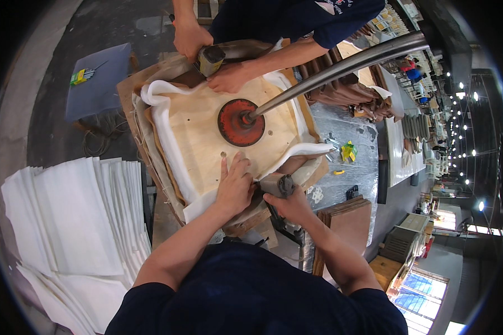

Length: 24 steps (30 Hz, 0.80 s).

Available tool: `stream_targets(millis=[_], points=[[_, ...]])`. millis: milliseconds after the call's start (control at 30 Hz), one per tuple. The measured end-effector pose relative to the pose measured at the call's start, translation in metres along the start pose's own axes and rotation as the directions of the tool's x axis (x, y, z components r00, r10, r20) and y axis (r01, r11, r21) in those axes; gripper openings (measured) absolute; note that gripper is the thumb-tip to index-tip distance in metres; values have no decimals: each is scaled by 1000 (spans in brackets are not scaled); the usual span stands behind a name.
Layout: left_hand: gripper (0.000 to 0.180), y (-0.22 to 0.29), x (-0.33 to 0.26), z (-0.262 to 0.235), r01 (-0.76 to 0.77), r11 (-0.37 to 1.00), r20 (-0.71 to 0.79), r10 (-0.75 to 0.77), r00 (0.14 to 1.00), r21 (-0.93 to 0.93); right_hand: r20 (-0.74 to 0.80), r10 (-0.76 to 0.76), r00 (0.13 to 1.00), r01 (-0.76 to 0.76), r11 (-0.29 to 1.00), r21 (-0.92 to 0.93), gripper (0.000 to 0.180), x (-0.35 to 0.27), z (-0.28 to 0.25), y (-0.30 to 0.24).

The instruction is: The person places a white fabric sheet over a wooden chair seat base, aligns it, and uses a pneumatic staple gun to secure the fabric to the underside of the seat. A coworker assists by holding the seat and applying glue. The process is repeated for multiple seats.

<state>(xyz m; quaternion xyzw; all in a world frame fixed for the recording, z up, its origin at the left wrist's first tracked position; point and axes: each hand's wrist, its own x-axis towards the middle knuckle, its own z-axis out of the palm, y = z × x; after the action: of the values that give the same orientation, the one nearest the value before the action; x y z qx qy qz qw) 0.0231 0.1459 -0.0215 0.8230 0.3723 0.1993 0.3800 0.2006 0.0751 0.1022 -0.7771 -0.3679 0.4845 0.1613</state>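
My right hand (292, 205) is wrapped around a staple gun (277, 185), whose nose points at the near edge of a plywood seat panel (198, 134). Close to that nose, my left hand (236, 187) lies on the panel's near edge with its fingers stretched out over the wood. White padding (178, 162) and brown cover material (161, 134) fold up around the panel. A red round press plate (232, 131) on a steel rod (341, 70) bears on the panel's middle. Across from me, a co-worker's hand (193, 39) grips another staple gun (211, 60) at the far edge.
White padding sheets (78, 218) are stacked at left. Behind them stands a grey-blue surface (98, 81) with a yellow-green packet (82, 76). At right, a plastic-covered table (346, 173) carries another packet (349, 151) and brown material (352, 97). Brown boards (346, 223) stand near my right arm.
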Motion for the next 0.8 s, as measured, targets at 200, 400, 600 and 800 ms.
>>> stream_targets(millis=[200, 400, 600, 800], points=[[11, -8, -5, -10, -21, 999, 11, 21, 1000, -48, -20, -73, 997, 75, 989, 130, 57, -6, 2, 10], [5, -7, -2, -6, 19, 995, -49, -24, 999, -101, 14, 3, 1000, -5, 992, 128, 60, -12, 9, 11], [5, -6, -2, -4, 21, 993, -81, -31, 996, -113, 13, -34, 999, 32, 991, 128, 66, -16, 13, 6], [6, -6, -3, -7, 33, 992, -68, -41, 997, -122, 28, 15, 1000, -16, 1000, 19, 66, -13, 13, -1]])
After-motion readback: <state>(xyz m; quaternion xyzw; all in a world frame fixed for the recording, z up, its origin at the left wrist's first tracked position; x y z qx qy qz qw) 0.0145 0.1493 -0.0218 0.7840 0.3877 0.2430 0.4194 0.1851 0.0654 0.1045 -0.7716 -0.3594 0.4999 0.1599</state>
